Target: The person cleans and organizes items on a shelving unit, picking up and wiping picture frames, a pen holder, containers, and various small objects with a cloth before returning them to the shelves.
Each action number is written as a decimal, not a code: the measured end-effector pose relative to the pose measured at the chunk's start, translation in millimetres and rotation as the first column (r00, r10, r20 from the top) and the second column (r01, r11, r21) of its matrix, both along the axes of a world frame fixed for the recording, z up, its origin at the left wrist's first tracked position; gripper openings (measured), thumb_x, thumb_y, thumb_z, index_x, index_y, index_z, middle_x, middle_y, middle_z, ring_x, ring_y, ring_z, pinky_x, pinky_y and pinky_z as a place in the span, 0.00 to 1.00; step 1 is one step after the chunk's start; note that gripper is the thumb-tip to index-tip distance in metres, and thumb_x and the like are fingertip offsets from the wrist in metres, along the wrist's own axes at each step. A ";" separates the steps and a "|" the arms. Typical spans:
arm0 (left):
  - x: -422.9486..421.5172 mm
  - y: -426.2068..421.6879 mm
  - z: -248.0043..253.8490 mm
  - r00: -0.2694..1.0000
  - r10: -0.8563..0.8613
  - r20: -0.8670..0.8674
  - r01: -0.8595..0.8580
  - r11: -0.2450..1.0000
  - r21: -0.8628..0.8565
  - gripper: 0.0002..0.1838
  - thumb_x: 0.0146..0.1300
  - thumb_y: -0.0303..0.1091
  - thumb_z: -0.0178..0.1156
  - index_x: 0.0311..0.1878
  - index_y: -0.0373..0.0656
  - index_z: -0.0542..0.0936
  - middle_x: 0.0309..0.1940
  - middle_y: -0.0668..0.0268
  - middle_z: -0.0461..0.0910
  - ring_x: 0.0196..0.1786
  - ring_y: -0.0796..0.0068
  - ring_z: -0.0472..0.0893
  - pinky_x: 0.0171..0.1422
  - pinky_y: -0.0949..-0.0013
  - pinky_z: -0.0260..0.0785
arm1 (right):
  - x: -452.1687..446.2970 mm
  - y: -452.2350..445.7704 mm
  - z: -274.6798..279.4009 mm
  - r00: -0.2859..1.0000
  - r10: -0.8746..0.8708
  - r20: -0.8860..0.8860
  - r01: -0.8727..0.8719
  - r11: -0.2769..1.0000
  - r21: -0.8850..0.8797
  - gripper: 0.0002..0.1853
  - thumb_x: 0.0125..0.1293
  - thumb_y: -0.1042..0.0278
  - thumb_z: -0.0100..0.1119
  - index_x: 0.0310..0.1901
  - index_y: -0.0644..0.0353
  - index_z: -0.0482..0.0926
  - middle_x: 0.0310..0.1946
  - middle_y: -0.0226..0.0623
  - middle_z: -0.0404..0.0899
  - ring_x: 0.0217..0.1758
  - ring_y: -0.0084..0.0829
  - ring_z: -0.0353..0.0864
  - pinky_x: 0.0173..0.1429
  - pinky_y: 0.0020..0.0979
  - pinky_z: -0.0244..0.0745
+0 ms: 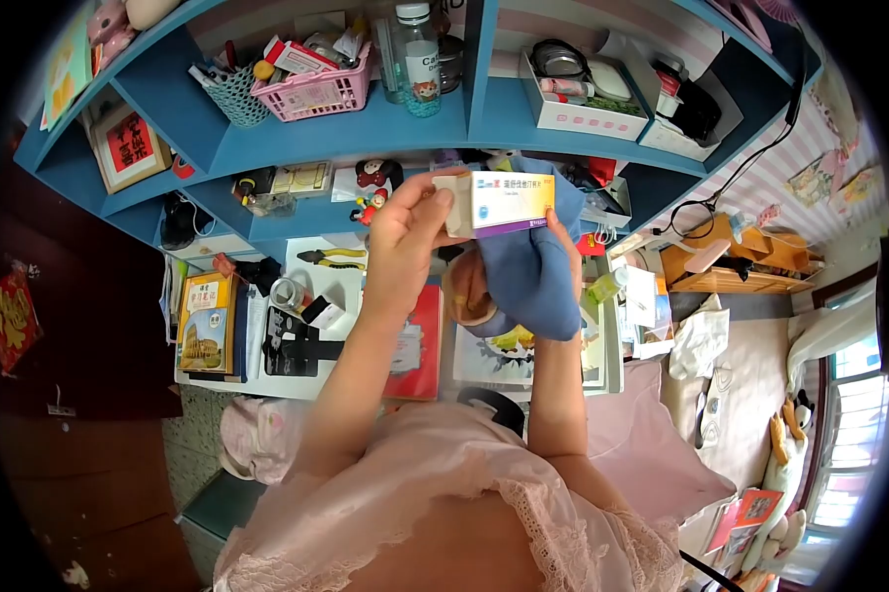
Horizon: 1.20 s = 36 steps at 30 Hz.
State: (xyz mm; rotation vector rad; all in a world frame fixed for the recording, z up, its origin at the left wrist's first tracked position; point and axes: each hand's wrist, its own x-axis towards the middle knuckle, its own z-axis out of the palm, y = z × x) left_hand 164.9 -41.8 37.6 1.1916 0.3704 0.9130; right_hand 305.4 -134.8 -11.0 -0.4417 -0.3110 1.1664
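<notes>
In front of the blue shelves I hold up a medicine box [513, 204], white with yellow and purple printing. My left hand [412, 219] is closed on its left end, thumb against the pale end of the carton. At the right end, the fingers of my right hand [561, 237] pinch the box. A blue-grey cloth [533, 281] hangs at my right hand, bunched below the box and covering part of that hand and wrist. Beside the cloth is a brown rounded thing [469, 288], whose kind I cannot make out.
Below lies a white desk [272, 388] with yellow-handled pliers [333, 259], a red book [420, 340] and upright books [206, 321]. Shelves above hold a pink basket [316, 96], a bottle [421, 64] and a white box [585, 113]. A bed [750, 365] is on the right.
</notes>
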 end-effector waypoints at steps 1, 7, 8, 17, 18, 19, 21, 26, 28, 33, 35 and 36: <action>0.5 -2.5 3.4 1.000 0.000 -0.010 0.001 1.000 0.018 0.16 0.67 0.35 0.52 0.54 0.37 0.74 0.45 0.63 0.79 0.45 0.76 0.80 0.46 0.72 0.77 | -2.4 0.2 1.9 0.996 0.039 0.074 -0.047 0.992 0.115 0.19 0.71 0.63 0.43 0.55 0.68 0.69 0.46 0.43 0.77 0.48 0.31 0.78 0.55 0.29 0.72; 8.5 -12.0 13.9 0.998 -0.009 0.057 0.006 0.998 0.061 0.10 0.62 0.28 0.59 0.46 0.36 0.77 0.36 0.65 0.80 0.38 0.81 0.80 0.39 0.77 0.75 | -13.6 16.5 -19.3 0.995 0.054 0.086 -0.078 0.944 0.319 0.20 0.73 0.64 0.36 0.60 0.65 0.65 0.56 0.42 0.71 0.57 0.33 0.72 0.64 0.33 0.66; 9.2 -13.0 17.0 0.994 -0.059 0.088 0.058 0.998 0.013 0.10 0.62 0.28 0.59 0.45 0.36 0.77 0.35 0.65 0.80 0.37 0.81 0.79 0.38 0.78 0.74 | -19.7 17.2 -22.9 0.912 -0.115 0.394 0.031 0.977 0.213 0.19 0.72 0.65 0.36 0.60 0.65 0.64 0.56 0.42 0.70 0.57 0.33 0.72 0.64 0.33 0.66; -9.7 -7.4 14.9 0.986 -0.118 0.118 0.123 0.992 -0.030 0.11 0.61 0.29 0.59 0.46 0.37 0.75 0.39 0.66 0.79 0.41 0.82 0.78 0.43 0.75 0.74 | -20.4 19.9 -22.4 0.992 -0.014 0.128 -0.016 0.971 0.237 0.20 0.71 0.60 0.42 0.58 0.65 0.66 0.53 0.40 0.73 0.54 0.33 0.74 0.60 0.32 0.68; -13.0 -2.3 10.0 0.998 -0.044 0.038 0.043 0.999 0.030 0.13 0.61 0.29 0.59 0.48 0.37 0.75 0.39 0.67 0.78 0.42 0.83 0.76 0.43 0.75 0.73 | -14.0 20.6 -22.4 0.995 0.024 0.096 -0.039 0.986 0.160 0.21 0.70 0.59 0.43 0.57 0.65 0.67 0.52 0.40 0.74 0.54 0.33 0.74 0.59 0.33 0.68; -18.7 1.4 8.8 0.998 0.039 -0.042 -0.035 0.995 0.091 0.14 0.60 0.29 0.59 0.49 0.37 0.74 0.40 0.68 0.77 0.43 0.84 0.75 0.43 0.75 0.73 | -16.1 21.8 -18.6 0.996 0.065 0.059 -0.070 0.994 0.079 0.21 0.70 0.57 0.44 0.57 0.64 0.68 0.51 0.40 0.75 0.53 0.33 0.75 0.59 0.33 0.68; -26.5 4.9 -2.0 0.991 0.053 -0.119 -0.035 0.988 0.151 0.17 0.58 0.29 0.62 0.49 0.38 0.71 0.40 0.65 0.78 0.44 0.75 0.78 0.47 0.73 0.70 | -18.2 22.6 -14.3 0.999 -0.036 0.039 0.040 0.994 -0.106 0.24 0.67 0.54 0.50 0.56 0.65 0.68 0.48 0.41 0.77 0.48 0.33 0.77 0.56 0.33 0.70; -38.8 3.4 -51.6 0.815 0.528 -0.237 -0.350 0.776 0.525 0.15 0.53 0.26 0.67 0.41 0.39 0.71 0.33 0.61 0.80 0.35 0.70 0.81 0.37 0.70 0.72 | -45.8 50.6 -30.8 0.954 -0.191 0.231 0.250 0.932 -0.262 0.27 0.60 0.58 0.63 0.56 0.65 0.68 0.46 0.41 0.76 0.45 0.32 0.78 0.50 0.31 0.74; -42.7 -5.7 -68.8 0.672 0.702 -0.236 -0.430 0.630 0.647 0.15 0.54 0.30 0.67 0.39 0.39 0.71 0.29 0.55 0.79 0.33 0.61 0.82 0.36 0.68 0.71 | -72.0 63.3 -36.5 0.940 -0.171 0.296 0.260 0.920 -0.294 0.27 0.61 0.59 0.62 0.57 0.64 0.67 0.48 0.39 0.75 0.45 0.30 0.78 0.50 0.29 0.73; -86.3 30.5 -95.3 0.694 0.690 -0.205 -0.578 0.704 0.413 0.16 0.58 0.39 0.63 0.41 0.40 0.70 0.32 0.55 0.79 0.33 0.60 0.80 0.35 0.64 0.70 | -112.5 68.4 -37.8 0.858 0.080 0.508 0.117 0.932 -0.344 0.21 0.59 0.64 0.65 0.50 0.69 0.74 0.42 0.38 0.79 0.43 0.25 0.77 0.48 0.26 0.71; -114.7 59.9 -119.4 0.736 0.627 -0.257 -0.567 0.777 0.273 0.16 0.58 0.38 0.63 0.42 0.41 0.70 0.32 0.54 0.79 0.34 0.59 0.80 0.35 0.64 0.70 | -115.2 69.9 -37.9 0.805 0.078 0.589 0.177 0.915 -0.362 0.20 0.58 0.66 0.65 0.49 0.69 0.75 0.41 0.38 0.79 0.41 0.25 0.78 0.47 0.26 0.72; -134.1 68.2 -118.3 0.655 0.571 -0.495 -0.480 0.820 0.312 0.16 0.58 0.38 0.63 0.42 0.41 0.70 0.32 0.53 0.79 0.35 0.58 0.81 0.36 0.63 0.70 | -114.6 68.7 -30.9 0.835 0.035 0.549 0.191 0.917 -0.349 0.20 0.57 0.67 0.65 0.49 0.68 0.75 0.40 0.38 0.80 0.41 0.26 0.78 0.46 0.27 0.73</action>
